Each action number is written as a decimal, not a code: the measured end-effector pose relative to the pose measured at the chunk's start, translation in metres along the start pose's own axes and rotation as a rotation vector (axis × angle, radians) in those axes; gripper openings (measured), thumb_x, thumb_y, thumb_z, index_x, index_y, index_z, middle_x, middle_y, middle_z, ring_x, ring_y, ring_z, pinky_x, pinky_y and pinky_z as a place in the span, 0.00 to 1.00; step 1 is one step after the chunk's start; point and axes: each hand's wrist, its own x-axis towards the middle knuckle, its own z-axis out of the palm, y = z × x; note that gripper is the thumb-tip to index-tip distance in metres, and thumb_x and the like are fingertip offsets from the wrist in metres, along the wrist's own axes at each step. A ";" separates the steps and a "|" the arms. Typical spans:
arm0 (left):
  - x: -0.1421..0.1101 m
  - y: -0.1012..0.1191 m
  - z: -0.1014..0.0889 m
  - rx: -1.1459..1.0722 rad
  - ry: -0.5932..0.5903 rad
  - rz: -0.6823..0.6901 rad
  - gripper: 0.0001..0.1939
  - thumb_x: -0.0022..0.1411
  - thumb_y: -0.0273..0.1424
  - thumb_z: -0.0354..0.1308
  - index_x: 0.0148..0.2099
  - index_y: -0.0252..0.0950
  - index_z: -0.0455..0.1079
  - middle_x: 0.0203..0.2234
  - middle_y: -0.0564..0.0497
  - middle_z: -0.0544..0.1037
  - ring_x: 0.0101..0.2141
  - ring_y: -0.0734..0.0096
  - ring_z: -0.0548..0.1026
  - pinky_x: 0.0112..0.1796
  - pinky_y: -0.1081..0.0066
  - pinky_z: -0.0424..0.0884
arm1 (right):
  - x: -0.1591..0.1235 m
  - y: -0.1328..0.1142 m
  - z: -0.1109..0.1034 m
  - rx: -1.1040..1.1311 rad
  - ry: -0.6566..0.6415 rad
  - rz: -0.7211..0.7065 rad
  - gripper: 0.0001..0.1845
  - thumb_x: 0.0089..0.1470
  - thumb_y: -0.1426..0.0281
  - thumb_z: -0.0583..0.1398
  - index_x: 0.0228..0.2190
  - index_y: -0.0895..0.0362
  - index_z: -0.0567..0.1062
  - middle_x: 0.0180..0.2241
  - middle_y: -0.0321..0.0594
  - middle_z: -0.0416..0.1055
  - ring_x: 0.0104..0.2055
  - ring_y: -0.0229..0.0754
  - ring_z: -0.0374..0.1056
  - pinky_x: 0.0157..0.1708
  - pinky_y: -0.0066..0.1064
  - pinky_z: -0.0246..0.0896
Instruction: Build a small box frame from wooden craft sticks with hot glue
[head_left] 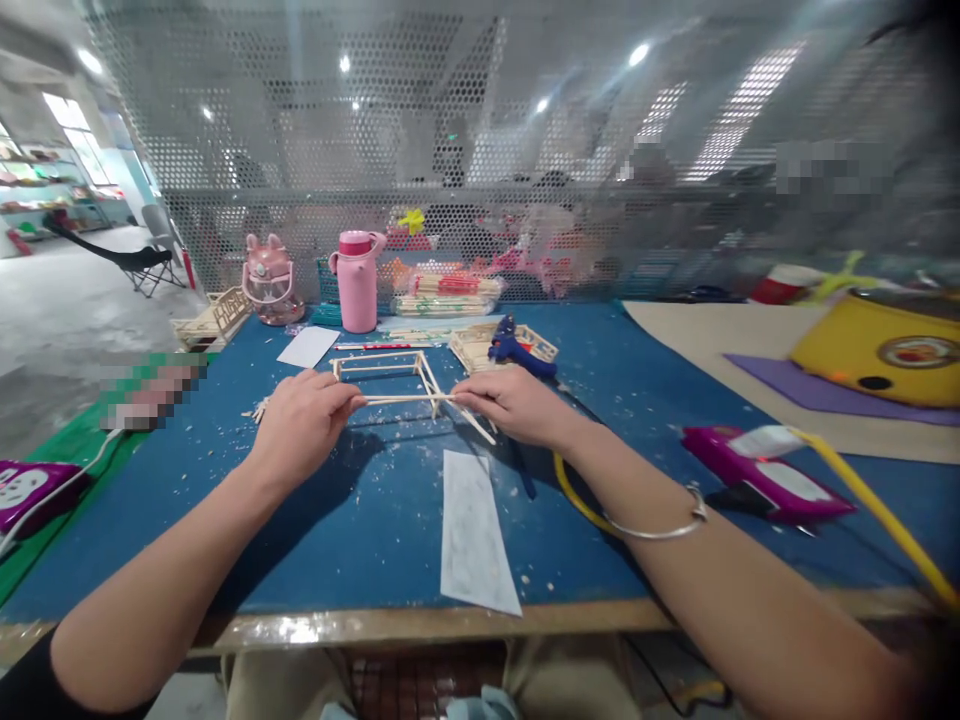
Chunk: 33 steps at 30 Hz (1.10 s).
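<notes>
My left hand (304, 420) is closed on the left end of two thin wooden sticks (405, 399), which run nearly side by side across to my right hand (506, 400). The fingers of my right hand pinch their other end. Just behind the sticks stands a small open frame of wooden sticks (379, 367) on the blue table. One slanting stick (472, 425) reaches forward below my right fingers; whether it belongs to the frame, I cannot tell. Behind my right hand lies a blue glue gun (517, 350), by a flat wooden stick piece (472, 348).
A white paper strip (476, 530) lies near the table's front edge. A pink flask (356, 285), a clear pink bottle (271, 285) and bundled sticks (446, 290) stand along the perforated metal screen (300, 130). At right are a purple power strip (765, 470) and yellow pot (892, 345).
</notes>
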 end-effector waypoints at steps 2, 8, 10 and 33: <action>0.000 -0.003 0.000 -0.008 0.003 -0.023 0.17 0.65 0.36 0.46 0.34 0.35 0.74 0.25 0.47 0.75 0.29 0.64 0.69 0.31 0.67 0.63 | -0.001 0.008 -0.004 -0.027 -0.039 0.090 0.19 0.59 0.66 0.49 0.27 0.60 0.75 0.25 0.40 0.73 0.27 0.36 0.65 0.29 0.25 0.54; -0.002 -0.009 -0.003 -0.106 0.038 -0.088 0.16 0.64 0.35 0.48 0.33 0.35 0.75 0.25 0.48 0.76 0.29 0.66 0.72 0.31 0.70 0.64 | -0.005 0.024 -0.014 -0.172 -0.128 0.429 0.13 0.53 0.66 0.55 0.24 0.59 0.76 0.23 0.38 0.74 0.26 0.37 0.66 0.26 0.26 0.52; -0.002 -0.009 -0.003 -0.139 0.052 -0.101 0.15 0.63 0.35 0.48 0.33 0.35 0.75 0.26 0.48 0.77 0.30 0.67 0.72 0.32 0.71 0.64 | -0.005 0.022 -0.013 -0.156 -0.170 0.475 0.08 0.48 0.68 0.60 0.25 0.58 0.77 0.24 0.38 0.74 0.27 0.38 0.67 0.26 0.26 0.53; -0.001 -0.014 -0.008 -0.426 0.097 -0.230 0.12 0.59 0.35 0.53 0.33 0.36 0.76 0.22 0.52 0.79 0.23 0.73 0.72 0.27 0.74 0.66 | -0.003 -0.023 0.000 0.331 0.084 0.120 0.12 0.58 0.66 0.49 0.37 0.57 0.69 0.25 0.37 0.70 0.26 0.36 0.64 0.28 0.27 0.56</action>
